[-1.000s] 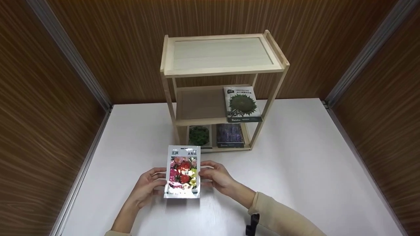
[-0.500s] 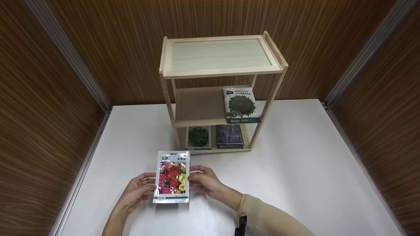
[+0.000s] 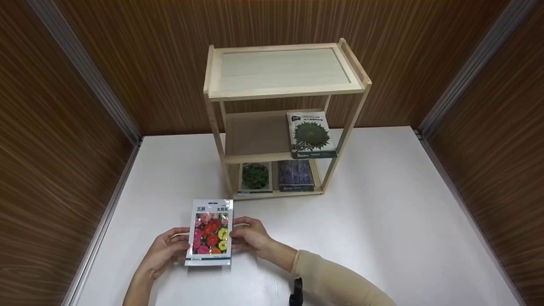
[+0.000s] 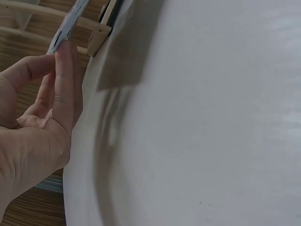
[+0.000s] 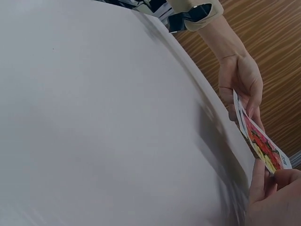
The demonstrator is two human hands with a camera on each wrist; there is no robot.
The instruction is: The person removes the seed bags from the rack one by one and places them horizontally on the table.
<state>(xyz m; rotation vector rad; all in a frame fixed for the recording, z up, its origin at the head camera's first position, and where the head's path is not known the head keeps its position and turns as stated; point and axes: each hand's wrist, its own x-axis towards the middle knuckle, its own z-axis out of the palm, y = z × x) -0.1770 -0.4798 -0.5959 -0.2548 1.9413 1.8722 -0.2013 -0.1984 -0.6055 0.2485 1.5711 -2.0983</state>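
Observation:
A flower seed packet (image 3: 211, 233) with red, pink and yellow blooms on its front is held up over the white table, left of the middle in the head view. My left hand (image 3: 163, 251) pinches its left edge between thumb and fingers. On the opposite edge, my right hand (image 3: 253, 238) pinches it the same way. The left wrist view shows the packet (image 4: 68, 26) nearly edge-on at the left fingertips. Both hands grip the packet (image 5: 264, 146) in the right wrist view, and its shadow falls on the table.
Behind the packet stands a three-tier wooden rack (image 3: 289, 94). A sunflower packet (image 3: 311, 135) lies on its middle shelf at the right. On the bottom shelf are a green-leaf packet (image 3: 256, 176) and a purple-flower packet (image 3: 296, 175). Wood-grain walls enclose the white table (image 3: 382, 204).
Both hands have moved the flower packet left and toward the person, away from the rack. Glare on its front has faded. The packets on the rack have not moved.

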